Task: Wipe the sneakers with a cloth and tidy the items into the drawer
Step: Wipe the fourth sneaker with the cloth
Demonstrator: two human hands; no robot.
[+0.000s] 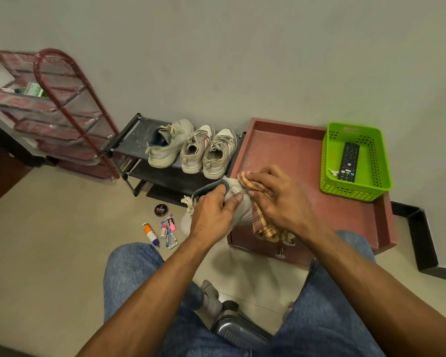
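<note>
While held: sneaker (238, 202), toe hidden behind left hand (213, 215)
Left fingers: curled round its collar
Right hand (278, 199): fingers pressing cloth (262, 220) on heel

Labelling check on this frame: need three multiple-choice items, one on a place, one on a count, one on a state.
1. Where is the black remote control?
A. in the green plastic basket
B. on the floor
C. on the black shoe rack

2. How many pale sneakers stand on that rack?
A. one
B. three
C. five

3. What is the right hand doing?
A. hanging idle
B. opening a drawer
C. pressing the yellow checked cloth on the held grey sneaker

Answers: A, it lies inside the basket; B, three sit side by side; C, fingers grip the cloth against the shoe.
</note>
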